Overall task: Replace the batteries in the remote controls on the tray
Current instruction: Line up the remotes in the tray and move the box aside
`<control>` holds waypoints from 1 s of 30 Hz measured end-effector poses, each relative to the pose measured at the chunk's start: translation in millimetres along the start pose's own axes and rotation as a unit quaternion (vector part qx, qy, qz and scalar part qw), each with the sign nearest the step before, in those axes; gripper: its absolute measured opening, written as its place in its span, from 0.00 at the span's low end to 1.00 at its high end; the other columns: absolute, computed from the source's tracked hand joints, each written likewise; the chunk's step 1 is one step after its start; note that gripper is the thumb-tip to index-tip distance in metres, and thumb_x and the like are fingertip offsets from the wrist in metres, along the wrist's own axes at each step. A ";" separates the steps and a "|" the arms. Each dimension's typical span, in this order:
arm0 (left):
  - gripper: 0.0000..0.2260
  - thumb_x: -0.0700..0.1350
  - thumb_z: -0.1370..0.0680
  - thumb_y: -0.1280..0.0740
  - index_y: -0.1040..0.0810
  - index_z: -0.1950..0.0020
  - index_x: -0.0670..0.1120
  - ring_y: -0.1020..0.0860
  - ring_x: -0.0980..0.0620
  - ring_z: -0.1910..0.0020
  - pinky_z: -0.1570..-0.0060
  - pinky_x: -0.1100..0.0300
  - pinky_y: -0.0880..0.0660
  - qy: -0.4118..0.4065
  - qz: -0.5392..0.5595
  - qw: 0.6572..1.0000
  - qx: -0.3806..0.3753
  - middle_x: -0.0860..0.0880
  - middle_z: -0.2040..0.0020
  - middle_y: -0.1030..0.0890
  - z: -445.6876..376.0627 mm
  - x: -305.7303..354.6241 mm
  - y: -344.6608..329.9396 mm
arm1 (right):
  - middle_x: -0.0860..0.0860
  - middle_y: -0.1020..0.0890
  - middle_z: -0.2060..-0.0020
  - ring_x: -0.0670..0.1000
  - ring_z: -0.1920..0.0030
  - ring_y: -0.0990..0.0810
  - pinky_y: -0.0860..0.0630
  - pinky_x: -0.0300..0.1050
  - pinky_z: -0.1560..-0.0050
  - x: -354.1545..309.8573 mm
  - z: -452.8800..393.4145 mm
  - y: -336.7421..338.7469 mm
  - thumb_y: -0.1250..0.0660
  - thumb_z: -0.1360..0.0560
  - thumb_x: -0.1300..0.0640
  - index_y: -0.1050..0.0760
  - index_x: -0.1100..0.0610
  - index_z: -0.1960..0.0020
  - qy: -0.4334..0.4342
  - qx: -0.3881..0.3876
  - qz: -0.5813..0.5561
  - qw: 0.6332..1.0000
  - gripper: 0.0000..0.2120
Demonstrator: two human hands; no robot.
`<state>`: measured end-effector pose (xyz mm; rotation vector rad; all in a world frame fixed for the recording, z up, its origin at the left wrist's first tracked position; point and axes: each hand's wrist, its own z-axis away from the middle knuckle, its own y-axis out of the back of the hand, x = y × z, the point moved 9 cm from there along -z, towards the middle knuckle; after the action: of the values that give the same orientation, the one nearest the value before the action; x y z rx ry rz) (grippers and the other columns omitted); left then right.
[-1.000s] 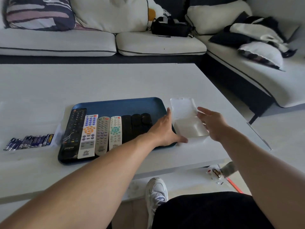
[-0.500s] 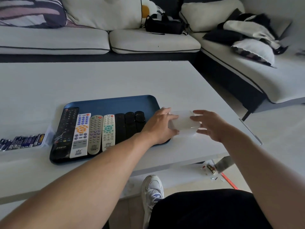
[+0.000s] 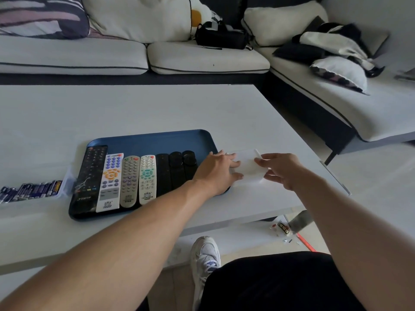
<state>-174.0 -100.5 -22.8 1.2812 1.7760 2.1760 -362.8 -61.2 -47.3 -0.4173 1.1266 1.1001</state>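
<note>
Between the two hands lay a small translucent white plastic box (image 3: 248,167), flat on the pale grey table (image 3: 134,108) just beside the right end of the dark blue rounded plastic tray (image 3: 157,136). Left hand (image 3: 216,170) reached across the tray's right edge, fingers fairly straight and resting on the box's left side, thumb low at its near edge. Right hand (image 3: 280,170) met the box from the other side, fingertips touching its right edge, fingers loosely extended, not wrapped round it. Whether either hand truly pinched the box could not be told.

Right of the right hand ran the table's right edge, close by, with a metal-trimmed corner and then floor. Beyond both hands stretched a wide bare run of tabletop up to the far edge.

Left of the left hand, in the tray, sat seven remote controls side by side, long axes running away from the person, button faces up: three slim black remotes (image 3: 176,171) nearest the hand, then a white remote with teal buttons (image 3: 147,179), a grey remote with purple buttons (image 3: 129,180), a white remote with orange and blue buttons (image 3: 110,181), and a long black remote (image 3: 89,178) farthest off. Further left still, off the tray, lay a clear shallow container of blue-labelled batteries (image 3: 33,189), packed in a row.
</note>
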 end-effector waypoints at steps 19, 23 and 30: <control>0.23 0.55 0.19 0.33 0.27 0.25 0.50 0.40 0.48 0.21 0.21 0.48 0.47 0.015 -0.017 1.000 0.010 0.52 0.21 0.35 -0.8 1.1 0.4 | 0.50 0.15 0.53 0.52 0.52 0.17 0.20 0.55 0.42 1.7 14.8 0.1 0.27 0.24 0.57 0.17 0.53 0.56 -0.018 0.075 0.045 0.996 0.03; 0.23 0.55 0.18 0.34 0.27 0.25 0.48 0.44 0.48 0.20 0.21 0.48 0.51 -0.014 -0.009 1.000 0.008 0.50 0.21 0.34 1.6 4.3 0.8 | 0.52 0.16 0.57 0.55 0.52 0.17 0.20 0.53 0.45 6.9 17.9 -0.6 0.27 0.25 0.56 0.18 0.53 0.57 -0.003 0.108 0.022 0.994 0.03; 0.25 0.53 0.18 0.34 0.32 0.22 0.46 0.47 0.48 0.18 0.21 0.49 0.49 0.009 0.037 0.995 0.091 0.47 0.19 0.37 21.6 -26.9 49.6 | 0.44 0.21 0.61 0.48 0.61 0.24 0.25 0.46 0.60 -52.8 43.0 -23.4 0.35 0.25 0.52 0.24 0.47 0.55 0.175 0.189 0.062 0.964 0.02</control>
<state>-121.3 -114.1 3.5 1.3880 2.0061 2.1107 -321.3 -65.2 11.5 -0.2440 1.6603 0.9090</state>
